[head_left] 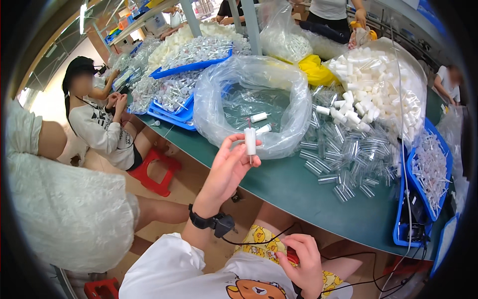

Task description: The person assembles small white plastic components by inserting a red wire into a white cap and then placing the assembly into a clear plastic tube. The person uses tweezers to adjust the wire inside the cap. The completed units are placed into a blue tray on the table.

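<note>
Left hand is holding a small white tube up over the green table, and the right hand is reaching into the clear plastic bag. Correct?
Not quite. The left hand does hold the small white tube up over the green table, but the right hand is down at the person's lap, nowhere near the clear plastic bag. The head view shows it.

**Bench stock, as we see it from above**

Our left hand (226, 169) pinches a white capped tube (250, 141) upright over the green table (294, 189). Our right hand (303, 264) rests at our lap. Beyond: an open clear bag (249, 99), loose clear tubes (348, 159), a bag of white caps (378, 79), blue trays (428, 174).
</note>
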The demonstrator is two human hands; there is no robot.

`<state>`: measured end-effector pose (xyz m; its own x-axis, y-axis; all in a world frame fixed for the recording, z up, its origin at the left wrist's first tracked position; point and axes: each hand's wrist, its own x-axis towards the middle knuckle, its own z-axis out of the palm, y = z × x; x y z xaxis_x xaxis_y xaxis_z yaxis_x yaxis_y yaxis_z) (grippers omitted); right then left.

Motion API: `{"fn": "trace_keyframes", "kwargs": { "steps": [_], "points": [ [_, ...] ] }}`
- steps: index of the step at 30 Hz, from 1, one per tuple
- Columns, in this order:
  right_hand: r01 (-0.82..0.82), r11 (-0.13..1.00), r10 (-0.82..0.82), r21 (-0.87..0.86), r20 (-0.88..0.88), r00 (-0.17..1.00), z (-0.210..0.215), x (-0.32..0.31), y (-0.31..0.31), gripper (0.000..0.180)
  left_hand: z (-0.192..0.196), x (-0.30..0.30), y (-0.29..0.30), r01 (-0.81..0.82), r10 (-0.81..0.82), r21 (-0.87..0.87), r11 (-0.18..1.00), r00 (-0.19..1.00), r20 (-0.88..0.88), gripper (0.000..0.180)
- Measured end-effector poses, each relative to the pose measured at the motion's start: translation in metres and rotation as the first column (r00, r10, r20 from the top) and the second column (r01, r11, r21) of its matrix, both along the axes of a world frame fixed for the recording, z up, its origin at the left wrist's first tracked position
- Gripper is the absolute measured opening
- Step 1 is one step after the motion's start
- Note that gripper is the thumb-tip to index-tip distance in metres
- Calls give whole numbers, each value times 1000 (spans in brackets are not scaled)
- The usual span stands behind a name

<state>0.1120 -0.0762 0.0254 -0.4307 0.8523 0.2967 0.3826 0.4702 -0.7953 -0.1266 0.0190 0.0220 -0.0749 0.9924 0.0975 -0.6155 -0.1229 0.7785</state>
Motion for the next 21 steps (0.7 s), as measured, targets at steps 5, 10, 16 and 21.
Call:
{"fn": "trace_keyframes", "kwargs": {
  "steps": [5, 10, 16, 21],
  "points": [
    [-6, 1000, 6, -5, 43, 999, 7, 3, -4, 22, 24, -10, 12, 18, -21, 131, 991, 999, 24, 56],
    [-49, 999, 48, 23, 32, 998, 6, 4, -8, 20, 35, -10, 31, 36, -54, 148, 988, 992, 118, 52],
    [-30, 998, 28, 53, 34, 999, -12, 18, -7, 18, 6, 38, 16, 100, -26, 102, 990, 826, -563, 29],
    [30, 998, -36, 60, 100, 994, -11, 27, -5, 16, -16, 113, 1, 283, 154, 279, 918, 393, -906, 30]
  ]
}}
